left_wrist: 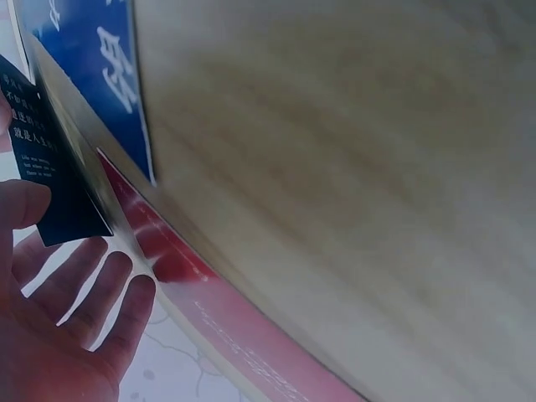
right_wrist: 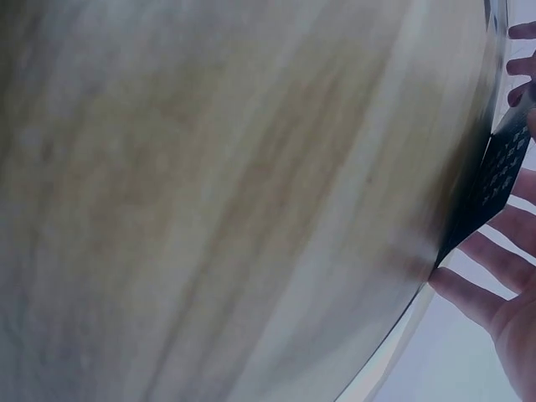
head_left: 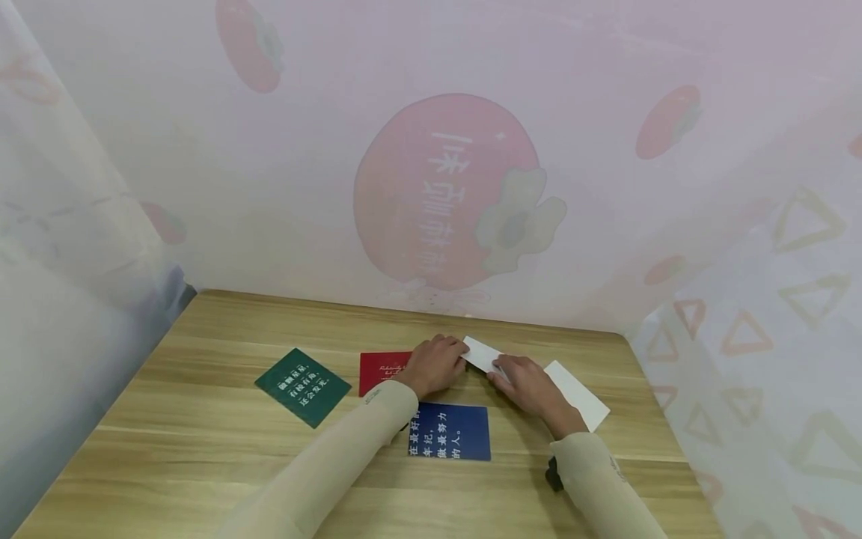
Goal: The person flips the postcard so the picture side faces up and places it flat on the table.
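Between both hands is a card point(head_left: 481, 353), its white back facing up in the head view. Its other face is dark with white print, as the left wrist view shows on the card point(left_wrist: 50, 167). My left hand point(head_left: 436, 364) pinches one end, thumb on the printed face and fingers behind. At the opposite end my right hand point(head_left: 528, 384) grips the same card, its fingers spread along the edge in the right wrist view. Under the left hand and wrist lie a red card point(head_left: 377, 370), partly covered, and a blue card point(head_left: 465, 434) with white writing.
A green card point(head_left: 303, 386) lies turned at an angle on the left of the wooden table point(head_left: 202, 419). Another white card point(head_left: 581, 398) rests right of the right hand, partly behind the wrist. A pale printed curtain point(head_left: 296, 224) surrounds the table's back and sides.
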Demonstrator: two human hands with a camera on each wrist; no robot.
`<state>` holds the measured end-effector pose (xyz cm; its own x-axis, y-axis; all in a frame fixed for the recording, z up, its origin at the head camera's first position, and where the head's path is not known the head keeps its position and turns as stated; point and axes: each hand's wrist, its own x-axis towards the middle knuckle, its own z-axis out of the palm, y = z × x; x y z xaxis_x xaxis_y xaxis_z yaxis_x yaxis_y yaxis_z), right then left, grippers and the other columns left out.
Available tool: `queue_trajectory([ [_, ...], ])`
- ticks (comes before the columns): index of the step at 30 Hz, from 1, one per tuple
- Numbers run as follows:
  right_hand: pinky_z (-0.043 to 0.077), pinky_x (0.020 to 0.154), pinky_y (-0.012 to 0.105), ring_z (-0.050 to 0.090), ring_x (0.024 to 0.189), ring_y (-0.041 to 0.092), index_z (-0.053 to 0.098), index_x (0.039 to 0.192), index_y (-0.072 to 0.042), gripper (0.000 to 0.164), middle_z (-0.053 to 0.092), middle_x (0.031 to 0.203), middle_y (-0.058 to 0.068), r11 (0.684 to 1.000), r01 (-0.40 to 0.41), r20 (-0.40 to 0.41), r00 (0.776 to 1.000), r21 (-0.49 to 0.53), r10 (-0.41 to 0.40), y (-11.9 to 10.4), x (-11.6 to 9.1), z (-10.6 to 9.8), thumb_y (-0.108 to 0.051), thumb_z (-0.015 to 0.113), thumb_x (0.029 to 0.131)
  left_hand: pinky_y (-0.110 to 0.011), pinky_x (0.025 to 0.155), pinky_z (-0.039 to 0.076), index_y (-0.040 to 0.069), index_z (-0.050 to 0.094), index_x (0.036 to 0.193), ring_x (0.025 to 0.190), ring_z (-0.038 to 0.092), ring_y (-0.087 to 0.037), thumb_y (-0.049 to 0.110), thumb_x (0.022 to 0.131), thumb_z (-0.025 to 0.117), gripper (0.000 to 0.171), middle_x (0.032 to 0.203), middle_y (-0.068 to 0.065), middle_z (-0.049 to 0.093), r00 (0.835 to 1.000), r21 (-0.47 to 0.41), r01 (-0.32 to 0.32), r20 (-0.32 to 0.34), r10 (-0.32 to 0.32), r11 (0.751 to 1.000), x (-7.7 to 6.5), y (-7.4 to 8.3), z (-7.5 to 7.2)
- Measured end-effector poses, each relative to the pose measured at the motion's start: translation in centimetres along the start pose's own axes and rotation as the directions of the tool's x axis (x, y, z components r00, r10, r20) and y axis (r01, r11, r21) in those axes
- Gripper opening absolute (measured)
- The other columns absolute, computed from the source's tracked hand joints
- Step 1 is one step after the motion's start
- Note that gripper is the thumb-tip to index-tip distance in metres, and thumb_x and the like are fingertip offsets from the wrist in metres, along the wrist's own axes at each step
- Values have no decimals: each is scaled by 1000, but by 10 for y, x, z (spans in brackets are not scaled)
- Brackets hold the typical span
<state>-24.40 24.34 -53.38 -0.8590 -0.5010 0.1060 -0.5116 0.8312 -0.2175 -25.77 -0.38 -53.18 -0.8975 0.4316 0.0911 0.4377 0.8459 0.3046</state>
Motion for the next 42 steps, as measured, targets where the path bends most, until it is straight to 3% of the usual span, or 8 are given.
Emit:
queue_trajectory([
  [27,58,107,57,70,129,38,70,140,-10,43,73,141,16,999,-20,-24,1000,31,20,0,-9,2,-40,64,110,-44,112,57,19,71,143,133,66,-24,29,111,59,36,151,-2,68,999,-52,-30,-31,28,998,-2,-9,-2],
  [42,56,110,57,68,131,39,73,138,-7,44,73,141,16,999,-6,-50,999,36,8,3,-16,3,-39,68,108,-45,113,56,19,71,142,136,64,-24,29,110,61,35,149,-1,69,998,-66,-51,-23,50,996,-3,-12,-2],
])
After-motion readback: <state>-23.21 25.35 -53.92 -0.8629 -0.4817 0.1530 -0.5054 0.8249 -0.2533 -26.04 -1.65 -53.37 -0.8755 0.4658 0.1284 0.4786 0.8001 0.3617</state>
